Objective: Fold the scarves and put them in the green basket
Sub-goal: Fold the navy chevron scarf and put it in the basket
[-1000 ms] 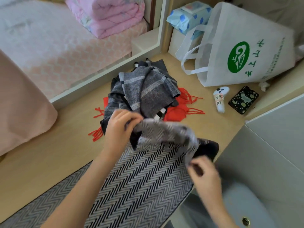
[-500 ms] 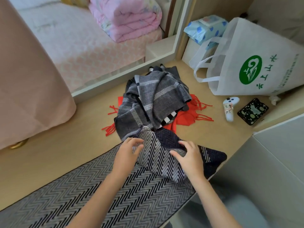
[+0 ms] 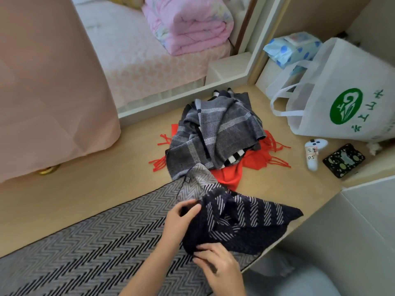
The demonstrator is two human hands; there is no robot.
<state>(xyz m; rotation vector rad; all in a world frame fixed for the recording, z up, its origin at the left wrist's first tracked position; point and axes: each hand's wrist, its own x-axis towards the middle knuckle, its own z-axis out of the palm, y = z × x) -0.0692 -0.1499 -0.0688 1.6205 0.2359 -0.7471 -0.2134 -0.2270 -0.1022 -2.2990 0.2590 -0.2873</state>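
Herringbone scarf point(image 3: 102, 242): lies lengthwise on the tabletop point(image 3: 64, 201), far end doubled back with the dark side up.
Left hand point(image 3: 181, 218): fingers curled, pinching the upper edge of the dark fold.
Right hand point(image 3: 218, 267): fingers curled, gripping the fold's near corner.
Grey plaid scarf point(image 3: 213, 135): heaped just beyond, touching the herringbone's tip, over a red fringed scarf point(image 3: 233, 175); a striped scarf point(image 3: 234, 158) peeks between.
White bag point(image 3: 342, 92), controller point(image 3: 313, 153), black case point(image 3: 343, 160): far right.
Pink quilt point(image 3: 186, 22): on the bed point(image 3: 128, 56) behind.
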